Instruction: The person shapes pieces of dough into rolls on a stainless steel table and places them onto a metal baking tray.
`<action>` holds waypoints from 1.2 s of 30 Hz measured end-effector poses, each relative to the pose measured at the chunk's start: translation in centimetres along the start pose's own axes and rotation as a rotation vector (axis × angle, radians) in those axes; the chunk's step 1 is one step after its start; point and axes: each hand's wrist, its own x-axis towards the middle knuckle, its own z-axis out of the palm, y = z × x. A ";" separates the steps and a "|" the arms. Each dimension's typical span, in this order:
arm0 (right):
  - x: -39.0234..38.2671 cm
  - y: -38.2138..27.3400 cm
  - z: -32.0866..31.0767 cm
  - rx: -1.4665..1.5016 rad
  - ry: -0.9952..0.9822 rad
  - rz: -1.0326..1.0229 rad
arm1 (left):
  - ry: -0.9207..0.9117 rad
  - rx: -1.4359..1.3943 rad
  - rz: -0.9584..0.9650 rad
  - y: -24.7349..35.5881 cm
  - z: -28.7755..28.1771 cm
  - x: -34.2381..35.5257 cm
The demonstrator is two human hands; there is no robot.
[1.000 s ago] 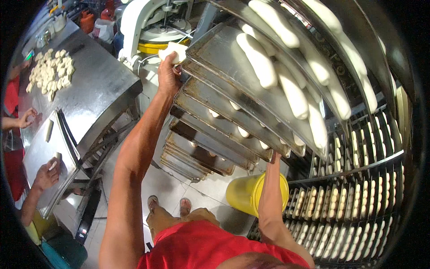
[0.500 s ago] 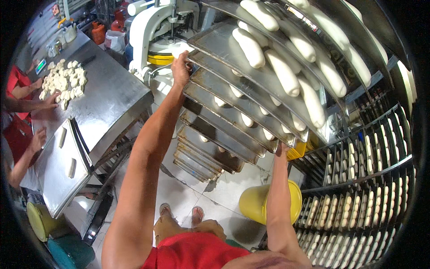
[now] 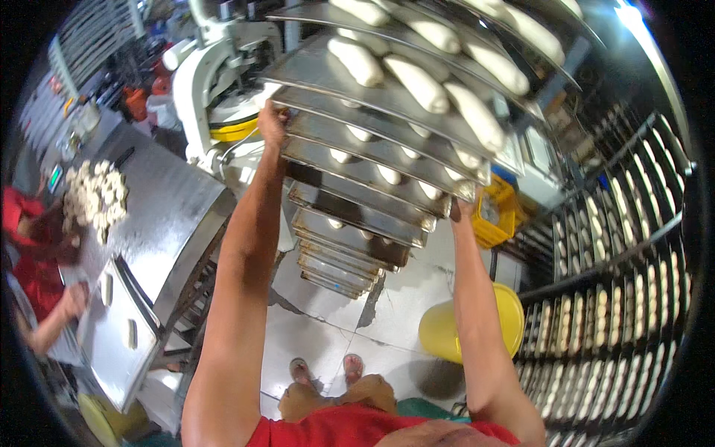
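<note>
In front of me stands a stack of metal trays one above another, holding long pale dough pieces. My left hand is closed around the left end of a tray at its near edge. At the opposite corner my right hand grips from below, its fingers partly hidden by the metal. Both arms are stretched out. The upper trays carry thick dough rolls; lower down, only the ends of some pieces show.
At left, co-workers in red stand by a steel table with small dough pieces and a tray. A white machine stands behind. A yellow bin, yellow crate and loaded racks are at right.
The view has shifted, so the upper trays and both hands now appear farther left. Both hands keep their hold. A co-worker's hand has moved beside the tray on the table.
</note>
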 end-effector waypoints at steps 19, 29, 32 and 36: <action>10.3 17.2 -5.8 0.594 0.045 0.116 | 0.100 -0.173 -0.226 9.3 -4.4 -6.7; 15.2 18.6 -3.6 -0.580 0.098 -0.329 | -0.015 0.018 -0.105 22.8 -9.7 -26.0; 17.9 18.6 -5.4 -0.159 0.148 -0.103 | -0.211 0.080 -0.030 27.9 -8.8 -29.4; 19.5 14.7 -10.2 0.355 0.149 0.503 | -0.372 0.299 0.226 31.5 -10.9 -29.2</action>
